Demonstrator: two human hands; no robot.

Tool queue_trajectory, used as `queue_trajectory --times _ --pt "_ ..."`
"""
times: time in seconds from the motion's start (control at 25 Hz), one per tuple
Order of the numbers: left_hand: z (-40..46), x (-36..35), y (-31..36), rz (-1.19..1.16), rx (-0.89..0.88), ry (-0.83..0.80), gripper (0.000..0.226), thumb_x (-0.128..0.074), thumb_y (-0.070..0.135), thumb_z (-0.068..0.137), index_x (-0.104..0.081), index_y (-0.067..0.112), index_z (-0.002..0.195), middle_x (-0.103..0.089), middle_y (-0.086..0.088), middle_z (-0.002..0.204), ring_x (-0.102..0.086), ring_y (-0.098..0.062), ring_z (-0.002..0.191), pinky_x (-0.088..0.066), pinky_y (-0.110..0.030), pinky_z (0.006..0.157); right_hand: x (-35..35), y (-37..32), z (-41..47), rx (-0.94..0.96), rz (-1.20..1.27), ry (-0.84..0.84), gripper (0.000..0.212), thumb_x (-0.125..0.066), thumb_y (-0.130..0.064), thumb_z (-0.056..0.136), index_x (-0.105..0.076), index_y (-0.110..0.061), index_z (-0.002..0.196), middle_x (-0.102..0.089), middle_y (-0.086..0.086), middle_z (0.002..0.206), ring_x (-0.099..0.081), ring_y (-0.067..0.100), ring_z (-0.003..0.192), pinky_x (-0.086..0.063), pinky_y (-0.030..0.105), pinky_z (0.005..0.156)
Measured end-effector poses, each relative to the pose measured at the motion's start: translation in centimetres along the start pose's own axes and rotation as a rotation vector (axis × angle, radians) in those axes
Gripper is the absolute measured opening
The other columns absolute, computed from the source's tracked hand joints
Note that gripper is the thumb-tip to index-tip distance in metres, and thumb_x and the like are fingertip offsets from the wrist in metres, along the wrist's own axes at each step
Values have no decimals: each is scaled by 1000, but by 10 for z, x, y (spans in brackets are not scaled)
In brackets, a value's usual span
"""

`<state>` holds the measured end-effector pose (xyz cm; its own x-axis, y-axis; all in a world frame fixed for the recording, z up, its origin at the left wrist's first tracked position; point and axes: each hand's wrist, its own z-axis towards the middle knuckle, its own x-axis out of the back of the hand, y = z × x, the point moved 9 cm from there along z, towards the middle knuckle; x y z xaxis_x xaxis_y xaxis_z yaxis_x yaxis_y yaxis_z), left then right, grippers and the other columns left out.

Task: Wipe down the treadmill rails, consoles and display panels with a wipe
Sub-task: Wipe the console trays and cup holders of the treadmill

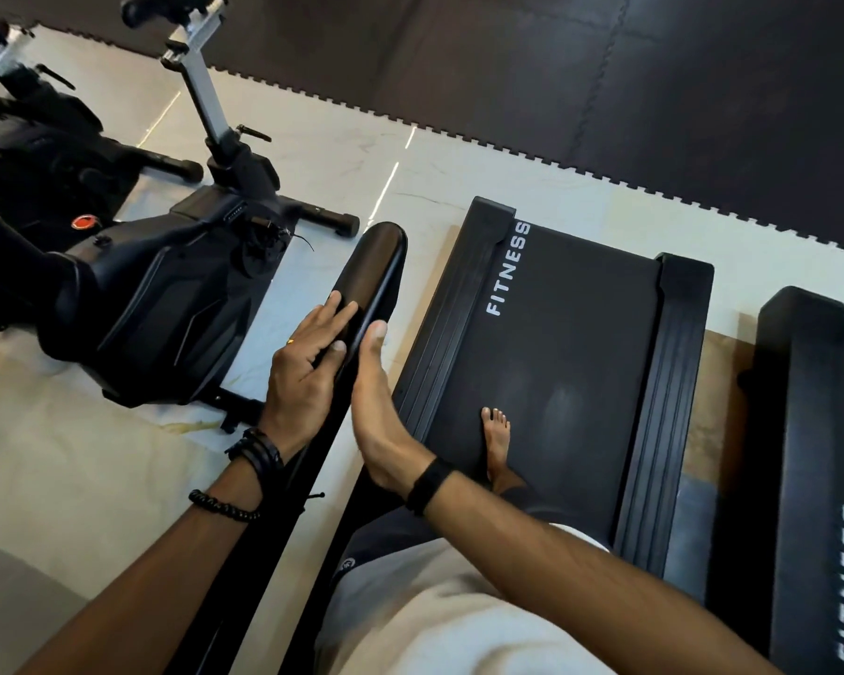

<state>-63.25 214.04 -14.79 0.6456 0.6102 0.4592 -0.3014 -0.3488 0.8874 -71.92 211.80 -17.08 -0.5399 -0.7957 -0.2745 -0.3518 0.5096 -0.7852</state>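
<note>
While both my hands lie flat, fingers released, left hand (308,362) and right hand (376,406) on the glossy black handrail (371,270), no wipe shows; bare palms may smear it.

A pale marble-patterned tile floor (93,460) is seen, glossy, with bright streaks of light reflected near the top centre. Black interlocking rubber mats (605,90) are laid across the upper part, their toothed edge running diagonally. A black exercise bike (166,285) is stood on the tiles at the left, a second one (30,153) partly shown behind it.
</note>
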Motion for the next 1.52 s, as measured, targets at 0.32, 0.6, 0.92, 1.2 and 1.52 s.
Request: queue_trajectory --times 0.32,0.6,0.92,1.2,1.52 --pt "-14 8 -13 -63 60 93 41 -50 24 100 -59 24 140 -53 3 149 -43 -12 142 -36 -48 118 -5 -43 -20 155 -157 10 84 -11 -77 91 8 -32 159 21 -11 165 20 2 149 6 37 126" --pt "-39 24 -13 -23 264 327 54 -44 41 96 -51 23 146 -55 4 146 -48 -6 136 -40 -39 115 6 -63 7 645 -1123 -93 79 -7 -64 101 11 -14 159 26 1 165 28 17 150 13 43 124" --pt "-47 21 15 564 433 570 68 -21 53 98 -54 12 142 -58 -7 142 -52 -24 131 -39 -37 108 40 -88 38 989 -1430 -457 69 -5 -56 107 -30 -15 157 -22 3 166 -5 14 156 -4 44 126" --pt "-53 15 24 574 603 755 63 -28 51 99 -50 14 145 -56 -7 144 -48 -25 134 -32 -40 113 34 -86 34 1224 -1527 -864 68 -27 -54 106 -29 -10 157 -25 8 165 -12 20 155 -9 44 126" --pt "-52 21 22 609 567 841 58 -31 48 103 -47 17 149 -49 -3 152 -43 -21 139 -25 -47 120 2 -84 28 1319 -1542 -1508 78 -53 -47 98 -21 -12 159 -18 11 167 -9 25 156 -11 42 127"
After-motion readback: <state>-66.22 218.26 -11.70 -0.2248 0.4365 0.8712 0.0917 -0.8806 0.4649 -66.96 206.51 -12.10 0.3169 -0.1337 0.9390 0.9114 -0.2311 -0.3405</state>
